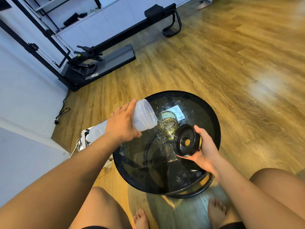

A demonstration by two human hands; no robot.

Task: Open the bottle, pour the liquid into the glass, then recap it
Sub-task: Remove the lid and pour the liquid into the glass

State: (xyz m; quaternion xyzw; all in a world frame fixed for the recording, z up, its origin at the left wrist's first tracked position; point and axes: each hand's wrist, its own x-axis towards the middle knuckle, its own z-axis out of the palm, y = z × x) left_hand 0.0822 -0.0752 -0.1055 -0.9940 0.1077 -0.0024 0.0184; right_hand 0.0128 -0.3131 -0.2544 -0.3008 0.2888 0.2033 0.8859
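Note:
My left hand (123,123) grips a clear, wide-mouthed plastic bottle (143,116) around its upper body and holds it tipped on its side. Its open mouth sits over the rim of a short glass (168,125), and liquid runs from the mouth into the glass. The glass stands on a round black glass-topped table (212,123) and holds bubbling pale yellow liquid. To the right of the glass, my right hand (204,146) holds the black cap (187,142), its hollow underside turned toward me.
A white square card (177,112) lies on the table behind the glass. Black exercise equipment (99,63) stands along the wall at the back left. White cables and a power strip (80,144) lie left of the table. My bare knees and feet are below.

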